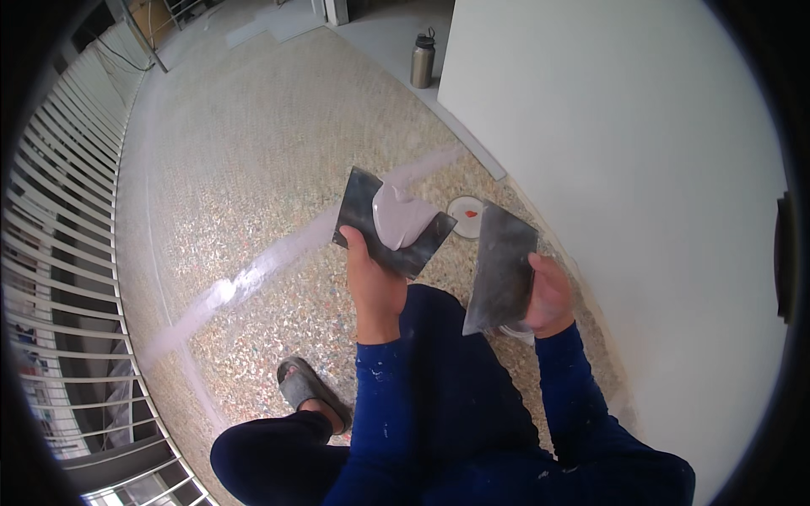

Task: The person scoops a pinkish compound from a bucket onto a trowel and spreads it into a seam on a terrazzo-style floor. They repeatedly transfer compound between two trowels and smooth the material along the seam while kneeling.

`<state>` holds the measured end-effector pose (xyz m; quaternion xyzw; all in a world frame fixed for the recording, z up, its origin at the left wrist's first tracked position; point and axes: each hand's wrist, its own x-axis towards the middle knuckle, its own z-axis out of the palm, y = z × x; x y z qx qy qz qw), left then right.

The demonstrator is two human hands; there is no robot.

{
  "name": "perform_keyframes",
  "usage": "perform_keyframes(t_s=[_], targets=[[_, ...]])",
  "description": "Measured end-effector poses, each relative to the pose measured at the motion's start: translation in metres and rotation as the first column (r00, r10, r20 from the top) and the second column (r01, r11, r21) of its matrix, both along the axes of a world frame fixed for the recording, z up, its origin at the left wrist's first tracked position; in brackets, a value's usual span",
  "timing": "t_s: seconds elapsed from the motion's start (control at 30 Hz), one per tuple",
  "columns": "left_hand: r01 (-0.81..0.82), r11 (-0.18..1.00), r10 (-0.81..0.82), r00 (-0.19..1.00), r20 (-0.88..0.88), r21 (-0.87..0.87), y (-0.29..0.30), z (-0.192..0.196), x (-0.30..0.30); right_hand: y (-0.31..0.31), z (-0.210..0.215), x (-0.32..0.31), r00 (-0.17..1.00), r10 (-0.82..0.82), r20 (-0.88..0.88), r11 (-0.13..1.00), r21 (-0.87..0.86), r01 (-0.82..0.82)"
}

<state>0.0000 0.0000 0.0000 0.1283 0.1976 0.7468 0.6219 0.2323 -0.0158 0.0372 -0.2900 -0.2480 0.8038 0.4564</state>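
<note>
My left hand (375,287) grips a dark, wide-bladed putty knife (359,198), its thumb lying on the blade. A thick mound of pale pinkish filler (401,215) sits on that blade. To the right, my right hand (550,295) is closed on a second wide putty knife (504,270), whose grey blade is smeared and carries no mound. The two blades are apart, with a small gap between them. Both handles are hidden by my hands. Across the speckled floor (261,337) runs a band of pale pink filler (291,244), wet and shiny in one stretch.
A round white lid (464,211) with a red spot lies beyond the right blade. A metal bottle (423,59) stands by the white wall (624,169) on the right. White railing bars (76,278) line the left. My sandalled foot (308,392) rests on the floor.
</note>
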Motion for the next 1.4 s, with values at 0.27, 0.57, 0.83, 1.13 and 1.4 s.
perform_keyframes(t_s=[0.27, 0.57, 0.83, 1.13, 1.4], targets=[[-0.014, 0.998, 0.018, 0.999, -0.049, 0.069, -0.009, 0.018, 0.014, 0.0, 0.025, -0.029, 0.902, -0.296, 0.315, 0.955, 0.106, 0.276], [0.032, 0.997, -0.066, 0.861, -0.504, -0.076, -0.02, 0.034, 0.035, -0.002, 0.032, -0.05, 0.745, -0.445, 0.497, 0.895, 0.279, 0.348], [0.134, 0.975, -0.218, 0.753, -0.621, -0.179, -0.028, 0.049, 0.034, 0.043, 0.041, -0.047, 0.722, -0.59, 0.362, 0.798, 0.396, 0.454], [0.367, 0.922, -0.301, 0.879, 0.37, -0.121, -0.014, 0.021, 0.03, 0.013, 0.066, -0.014, 0.68, -0.521, 0.516, 0.094, 0.827, -0.554], [0.25, 0.947, -0.199, 0.949, 0.244, -0.203, -0.02, 0.026, 0.041, 0.001, 0.047, -0.009, 0.536, -0.433, 0.725, 0.374, 0.686, -0.625]])
